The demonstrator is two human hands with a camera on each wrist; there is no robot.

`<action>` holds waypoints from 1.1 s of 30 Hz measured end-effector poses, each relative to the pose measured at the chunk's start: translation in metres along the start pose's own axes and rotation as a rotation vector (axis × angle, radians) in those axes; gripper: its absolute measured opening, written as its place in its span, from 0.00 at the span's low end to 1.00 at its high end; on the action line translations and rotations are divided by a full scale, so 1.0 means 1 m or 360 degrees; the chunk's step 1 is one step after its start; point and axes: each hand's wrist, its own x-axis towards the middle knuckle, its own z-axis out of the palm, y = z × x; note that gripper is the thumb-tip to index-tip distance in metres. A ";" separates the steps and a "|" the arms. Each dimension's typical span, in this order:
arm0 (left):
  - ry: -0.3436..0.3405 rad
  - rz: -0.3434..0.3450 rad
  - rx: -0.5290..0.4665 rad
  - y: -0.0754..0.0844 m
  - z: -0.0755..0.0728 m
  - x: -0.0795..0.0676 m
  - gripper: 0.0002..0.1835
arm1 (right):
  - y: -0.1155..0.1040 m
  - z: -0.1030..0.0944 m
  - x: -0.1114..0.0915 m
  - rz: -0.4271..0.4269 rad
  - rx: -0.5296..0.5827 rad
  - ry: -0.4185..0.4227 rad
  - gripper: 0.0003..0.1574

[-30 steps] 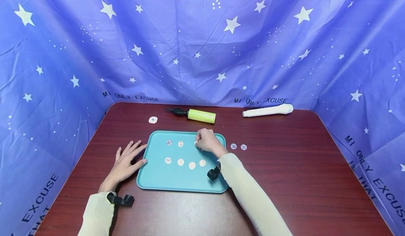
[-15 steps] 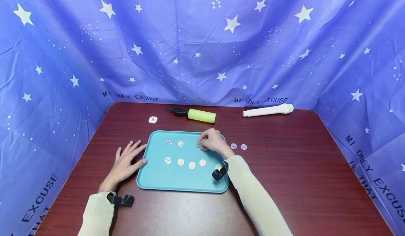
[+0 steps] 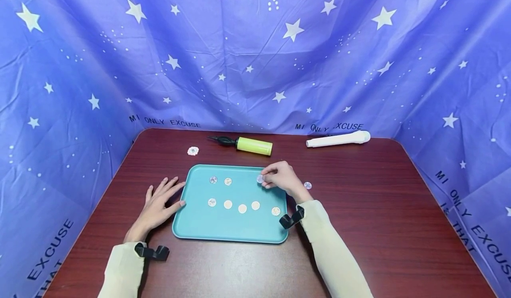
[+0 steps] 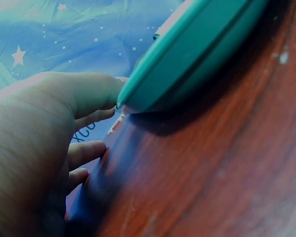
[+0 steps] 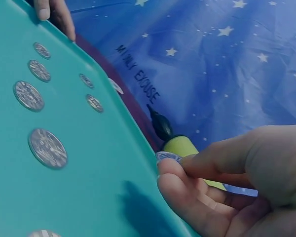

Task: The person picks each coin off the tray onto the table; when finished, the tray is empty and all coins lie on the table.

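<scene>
My right hand (image 3: 282, 176) pinches a small round patterned disc (image 3: 260, 179) between thumb and fingers, above the far right part of a teal tray (image 3: 223, 228). In the right wrist view, that disc (image 5: 167, 156) stands out at the fingertips. Several similar silvery discs lie flat on the tray, among them one disc (image 3: 276, 211) near its right edge and a bluish disc (image 3: 213, 180) at the far left. My left hand (image 3: 155, 209) lies at the tray's left edge with fingers spread, thumb and index tips right at the rim (image 4: 126, 101).
Behind the tray lie a lime-green hand pump (image 3: 254, 146) with a black nozzle and a white scalloped piece (image 3: 193, 150). A white wand-like stick (image 3: 338, 139) is at the back right. Another disc (image 3: 307, 185) rests on the table right of the tray.
My right hand has moved right across the tray with the disc, uncovering a disc near the right edge and hiding one on the table. The left hand has stayed still.
</scene>
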 end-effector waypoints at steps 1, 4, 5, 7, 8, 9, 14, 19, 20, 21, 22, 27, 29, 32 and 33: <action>-0.0001 -0.0001 0.0000 0.000 0.000 0.000 0.33 | 0.001 -0.003 -0.001 -0.0002 0.0017 0.0004 0.12; -0.0006 -0.0006 -0.0003 0.000 -0.001 0.000 0.33 | 0.004 -0.011 -0.004 0.0000 0.0055 0.0019 0.13; -0.0007 -0.0008 -0.0004 0.000 -0.001 0.000 0.33 | 0.005 -0.014 -0.005 0.0007 0.0068 0.0024 0.13; -0.0005 -0.0007 -0.0007 0.000 -0.001 0.000 0.33 | 0.007 -0.019 -0.007 0.0024 0.0101 0.0041 0.13; -0.0002 -0.0004 -0.0007 0.000 -0.001 0.000 0.33 | 0.008 -0.022 -0.008 0.0029 0.0115 0.0043 0.14; -0.0001 -0.0002 -0.0007 0.000 -0.001 0.000 0.33 | 0.010 -0.025 -0.009 0.0033 0.0128 0.0044 0.14; -0.0009 0.0000 0.0003 -0.001 0.000 0.000 0.33 | 0.016 -0.042 -0.015 0.0067 0.0181 0.0075 0.17; -0.0018 -0.0010 0.0001 -0.001 0.000 0.000 0.34 | 0.024 -0.062 -0.022 0.0088 0.0234 0.0109 0.20; -0.0017 -0.0011 0.0000 -0.001 0.000 0.000 0.33 | 0.026 -0.066 -0.024 0.0091 0.0240 0.0110 0.20; -0.0016 -0.0012 -0.0001 -0.001 0.000 0.000 0.33 | 0.027 -0.070 -0.026 0.0090 0.0249 0.0109 0.21; -0.0017 -0.0012 -0.0001 -0.001 0.000 0.000 0.33 | 0.028 -0.074 -0.027 0.0096 0.0253 0.0117 0.21; -0.0017 -0.0010 0.0001 -0.001 0.000 0.000 0.33 | 0.035 -0.092 -0.035 0.0073 0.0235 0.0136 0.22; -0.0018 -0.0008 0.0000 -0.001 0.000 0.000 0.33 | 0.037 -0.098 -0.038 0.0071 0.0243 0.0146 0.23; -0.0019 -0.0010 0.0000 -0.001 0.000 0.000 0.33 | 0.039 -0.106 -0.042 0.0072 0.0259 0.0157 0.23; -0.0019 -0.0011 0.0001 -0.001 0.000 0.000 0.33 | 0.040 -0.108 -0.043 0.0073 0.0263 0.0162 0.24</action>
